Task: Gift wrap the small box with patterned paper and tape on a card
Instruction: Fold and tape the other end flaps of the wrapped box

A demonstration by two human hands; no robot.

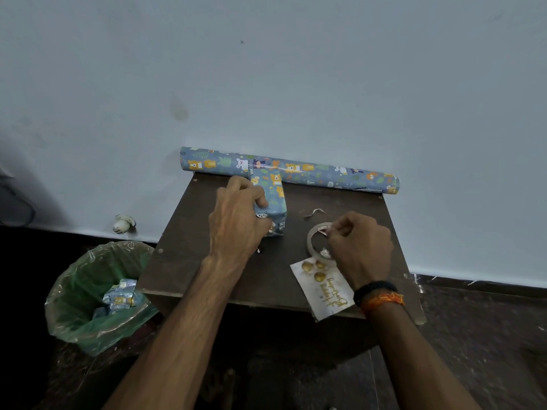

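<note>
**What I can't make out from here**

My left hand (pixel 236 220) covers the near left side of the wrapped box (pixel 273 199). My right hand (pixel 359 247) hides part of the tape roll (pixel 314 236) and a corner of the card (pixel 322 288), whose gold lettering is too small to read. Both my forearms run off the bottom edge.

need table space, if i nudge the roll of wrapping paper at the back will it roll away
The long blue animal-patterned roll of wrapping paper is a round tube, so it would probably roll easily. It lies against the pale wall, which likely stops it backward. Both ends overhang the dark wooden table, so it may tip off.
</note>
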